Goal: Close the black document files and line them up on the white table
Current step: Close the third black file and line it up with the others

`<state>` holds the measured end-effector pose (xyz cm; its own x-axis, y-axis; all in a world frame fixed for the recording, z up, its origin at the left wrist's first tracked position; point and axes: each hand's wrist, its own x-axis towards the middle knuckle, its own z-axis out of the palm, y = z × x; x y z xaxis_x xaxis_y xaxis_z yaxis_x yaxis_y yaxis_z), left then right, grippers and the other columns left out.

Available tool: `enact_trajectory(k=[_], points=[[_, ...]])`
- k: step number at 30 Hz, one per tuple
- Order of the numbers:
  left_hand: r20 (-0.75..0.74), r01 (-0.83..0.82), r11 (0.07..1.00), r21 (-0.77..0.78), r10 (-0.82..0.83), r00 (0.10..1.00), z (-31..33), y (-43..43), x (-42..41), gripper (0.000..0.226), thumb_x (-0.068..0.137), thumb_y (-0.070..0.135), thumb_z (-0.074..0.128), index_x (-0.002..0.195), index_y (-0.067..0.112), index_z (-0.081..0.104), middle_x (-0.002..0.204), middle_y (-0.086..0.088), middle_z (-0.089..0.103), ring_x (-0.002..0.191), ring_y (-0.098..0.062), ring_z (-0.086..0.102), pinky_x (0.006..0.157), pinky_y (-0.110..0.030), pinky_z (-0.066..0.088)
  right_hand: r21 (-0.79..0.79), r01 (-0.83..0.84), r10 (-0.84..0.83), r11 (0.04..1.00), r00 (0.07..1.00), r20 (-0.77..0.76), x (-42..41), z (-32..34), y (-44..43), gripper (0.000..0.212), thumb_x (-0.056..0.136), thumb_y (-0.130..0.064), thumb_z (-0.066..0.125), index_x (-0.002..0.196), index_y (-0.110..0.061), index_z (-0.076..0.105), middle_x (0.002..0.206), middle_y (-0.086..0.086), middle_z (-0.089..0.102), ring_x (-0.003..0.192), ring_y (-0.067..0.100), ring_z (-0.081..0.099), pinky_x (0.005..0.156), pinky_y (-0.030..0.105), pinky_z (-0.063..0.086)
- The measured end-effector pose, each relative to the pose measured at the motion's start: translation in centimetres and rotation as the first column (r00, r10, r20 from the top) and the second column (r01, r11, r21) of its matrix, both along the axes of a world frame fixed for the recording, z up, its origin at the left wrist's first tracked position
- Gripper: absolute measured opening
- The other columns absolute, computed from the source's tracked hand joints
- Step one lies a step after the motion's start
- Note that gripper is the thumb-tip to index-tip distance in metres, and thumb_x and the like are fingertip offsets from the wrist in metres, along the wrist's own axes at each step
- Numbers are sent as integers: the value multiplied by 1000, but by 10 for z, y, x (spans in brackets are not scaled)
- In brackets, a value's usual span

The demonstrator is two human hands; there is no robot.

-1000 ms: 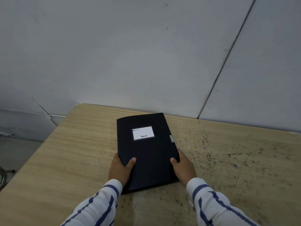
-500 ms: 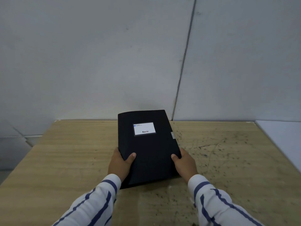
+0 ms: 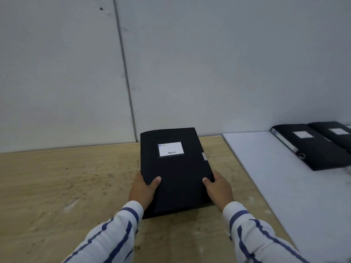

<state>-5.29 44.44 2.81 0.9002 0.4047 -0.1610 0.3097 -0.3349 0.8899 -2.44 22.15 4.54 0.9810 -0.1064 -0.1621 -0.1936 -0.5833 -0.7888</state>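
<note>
**Carefully now: closed file held over the wooden table, row waiting on the white one**

Both hands, left hand point(image 3: 141, 188) and right hand point(image 3: 220, 187), clamp the black file point(image 3: 176, 171) by its near side edges, thumbs pressed on the cover, above the wooden table point(image 3: 66, 186) near its far right corner. Two files point(image 3: 315, 147) lie at the white table point(image 3: 284, 177) far edge. Risks, as I judge: the cover flapping open, or the file knocking the row askew.

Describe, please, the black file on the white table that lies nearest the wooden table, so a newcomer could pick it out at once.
Look right of the wooden table to the white table along the wall. Two black files lie there side by side; take the left file. Unlike its neighbour, its spine faces you, with a round finger hole near the front end.
</note>
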Motion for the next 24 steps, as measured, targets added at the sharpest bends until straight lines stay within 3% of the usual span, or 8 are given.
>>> enact_trajectory(k=[5, 11, 24], points=[[-9, 48, 999, -19, -48, 999, 0, -88, 7, 57, 85, 39, 65, 133, 18, 44, 127, -4, 60, 110, -30, 60, 87, -35, 47, 13, 45, -45, 999, 999, -22, -4, 2, -89, 31, 92, -28, 50, 122, -21, 52, 115, 3, 63, 100, 25, 58, 88, 36, 49], [-31, 74, 997, -26, -75, 997, -3, -168, 26, 60, 85, 39, 64, 136, 19, 41, 132, -4, 58, 115, -30, 59, 96, -41, 48, -16, 80, -80, 997, 997, -10, 9, -4, -168, 27, 94, -28, 48, 118, -17, 53, 115, 5, 63, 100, 26, 58, 91, 37, 50], [-94, 195, 981, -24, -196, 976, -28, -276, 127, 55, 85, 41, 63, 132, 22, 42, 127, -1, 60, 111, -26, 60, 91, -36, 47, -33, 191, -193, 981, 980, -48, 92, -29, -280, 23, 93, -25, 49, 112, -14, 56, 106, 6, 64, 87, 22, 54, 78, 29, 42]])
